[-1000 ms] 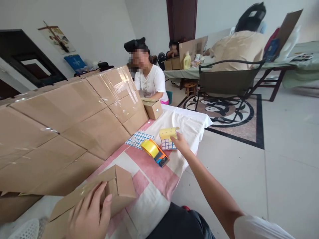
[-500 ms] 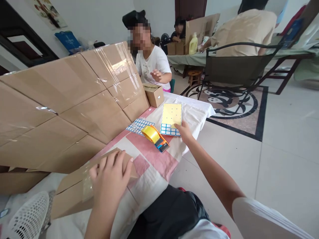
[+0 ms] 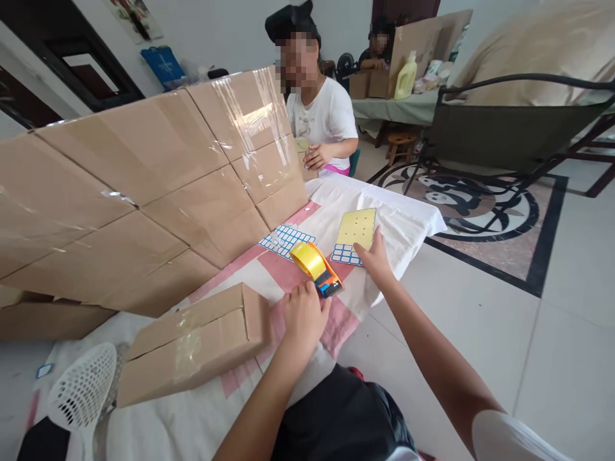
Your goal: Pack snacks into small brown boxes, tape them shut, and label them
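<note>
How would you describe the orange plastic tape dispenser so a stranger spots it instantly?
Find the big stack of brown cardboard boxes, then the pink and white cloth in front. Right by the left hand lies the tape dispenser. Its chunky yellow roll sets it apart from the flat, blue-edged paper label sheets nearby.

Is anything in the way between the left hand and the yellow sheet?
Yes, the tape dispenser lies between the left hand and the yellow sheet, which the right hand holds. Whether the left hand touches the dispenser, I can't tell.
</note>
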Available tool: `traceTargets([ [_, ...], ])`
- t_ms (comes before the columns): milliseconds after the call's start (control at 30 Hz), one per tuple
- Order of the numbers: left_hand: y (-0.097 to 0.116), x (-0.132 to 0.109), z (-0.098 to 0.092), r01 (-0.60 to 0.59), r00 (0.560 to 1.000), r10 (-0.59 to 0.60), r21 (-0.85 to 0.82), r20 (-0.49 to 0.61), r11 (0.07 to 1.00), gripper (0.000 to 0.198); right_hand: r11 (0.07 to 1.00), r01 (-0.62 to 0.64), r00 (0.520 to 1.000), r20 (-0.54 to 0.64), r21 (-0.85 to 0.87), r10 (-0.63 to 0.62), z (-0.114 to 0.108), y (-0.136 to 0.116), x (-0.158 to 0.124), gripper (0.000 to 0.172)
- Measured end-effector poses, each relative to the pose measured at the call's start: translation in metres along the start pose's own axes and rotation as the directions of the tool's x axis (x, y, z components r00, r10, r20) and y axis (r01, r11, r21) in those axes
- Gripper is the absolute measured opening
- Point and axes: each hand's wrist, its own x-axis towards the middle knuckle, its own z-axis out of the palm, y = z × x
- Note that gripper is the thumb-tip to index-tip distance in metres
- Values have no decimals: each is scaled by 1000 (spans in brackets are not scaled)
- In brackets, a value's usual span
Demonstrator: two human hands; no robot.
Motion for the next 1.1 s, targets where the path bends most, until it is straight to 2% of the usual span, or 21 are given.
traceTargets([
  [67,-2,5,17,-36,999,36,-19,-19,999,35,973,36,998,-42,-226,-46,-4,-17,3,88],
  [100,-5,6,25,-68,997,67,-31,-45,997,36,955,51,997,-45,-291,-67,-5,-30,8,82],
  [167,-11,6,42,-132,986,125,-65,-106,989,36,915,197,980,81,-351,-180,2,-61,25,56],
  [200,-14,5,49,-165,980,153,-86,-131,983,35,895,303,948,198,-327,-249,10,-78,36,42],
  [233,-17,5,54,-194,973,177,-106,-149,975,33,865,420,884,340,-273,-322,23,-97,47,34],
  [267,-20,4,59,-219,967,198,-123,-161,968,31,826,522,791,484,-213,-375,40,-115,59,32],
  [333,-23,4,63,-256,958,230,-145,-173,956,28,698,704,551,724,-135,-415,84,-147,77,34],
  [367,-24,3,64,-270,954,243,-154,-174,950,27,632,764,450,811,-132,-375,108,-160,84,34],
  [400,-24,3,64,-280,952,251,-167,-174,945,25,597,791,393,859,-134,-328,132,-170,87,32],
  [433,-25,3,64,-289,950,258,-184,-177,939,23,567,809,360,893,-154,-272,155,-178,89,30],
  [500,-26,2,64,-302,947,265,-217,-181,928,20,536,815,354,921,-219,-162,193,-187,87,26],
  [567,-28,1,64,-306,946,266,-243,-183,921,18,499,818,369,927,-288,-69,219,-190,83,26],
  [633,-30,0,65,-309,946,266,-264,-186,914,18,472,818,381,924,-329,-16,233,-190,79,24],
  [700,-31,0,65,-312,945,265,-288,-191,906,19,469,818,380,925,-334,-5,238,-189,79,22],
  [800,-32,1,64,-312,946,260,-323,-193,894,19,510,801,392,918,-313,-52,232,-190,85,17],
  [867,-32,1,62,-310,947,256,-344,-193,886,19,564,769,432,895,-301,-111,221,-190,90,16],
  [1033,-33,0,60,-296,952,237,-376,-194,878,20,764,618,544,802,-185,-246,176,-194,80,9],
  [1100,-33,1,59,-300,950,239,-371,-201,879,22,832,547,561,777,-90,-285,154,-196,63,19],
])
